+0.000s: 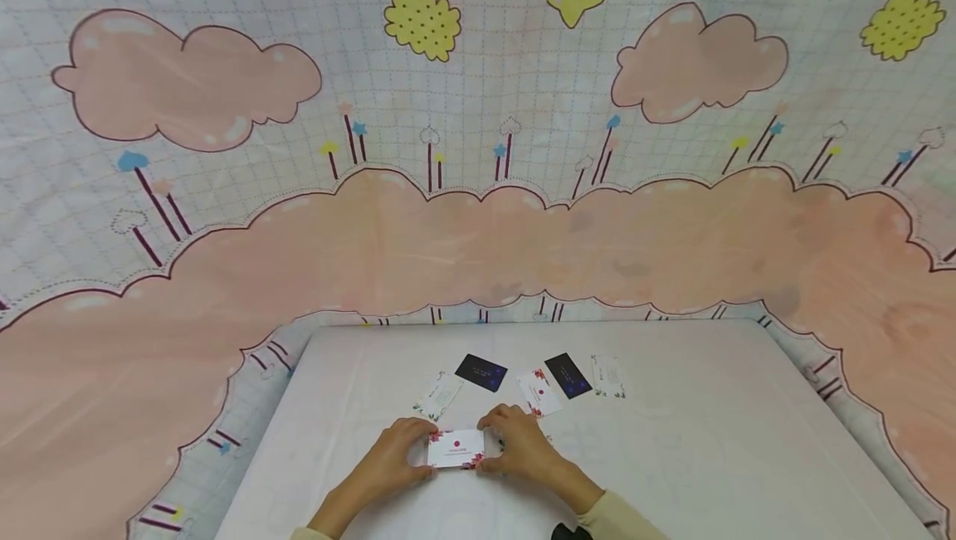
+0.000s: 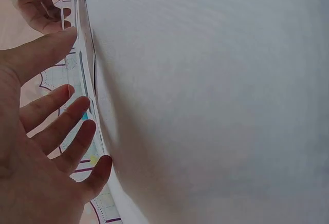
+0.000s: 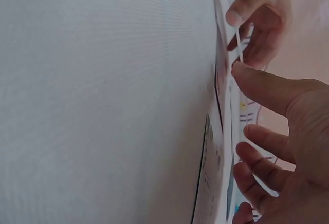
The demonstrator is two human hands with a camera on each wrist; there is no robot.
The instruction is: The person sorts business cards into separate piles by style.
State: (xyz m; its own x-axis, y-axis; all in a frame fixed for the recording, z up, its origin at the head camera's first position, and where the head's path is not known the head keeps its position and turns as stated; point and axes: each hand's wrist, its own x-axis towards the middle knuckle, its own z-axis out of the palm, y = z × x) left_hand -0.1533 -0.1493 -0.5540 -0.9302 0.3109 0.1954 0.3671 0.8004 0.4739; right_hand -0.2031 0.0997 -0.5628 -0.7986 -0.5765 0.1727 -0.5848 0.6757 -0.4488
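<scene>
A white business card (image 1: 456, 450) with red flowers in its corners and a red dot is held up by both hands. My left hand (image 1: 393, 457) pinches its left edge between thumb and fingers. The right edge is pinched the same way by my right hand (image 1: 520, 446). In the left wrist view the left hand (image 2: 49, 131) has its lower fingers spread, and the card appears edge-on as a thin line. The right hand (image 3: 288, 147) likewise shows its thumb and fingers at the card's edges. Another card lies partly hidden by the right hand.
Further back on the white table (image 1: 709, 424) lie a leaf-patterned white card (image 1: 439, 396), a dark card (image 1: 481, 372), a red-flowered white card (image 1: 539, 392), a second dark card (image 1: 568, 376) and another leaf-patterned card (image 1: 608, 377). A cartoon-patterned cloth (image 1: 478, 250) hangs behind.
</scene>
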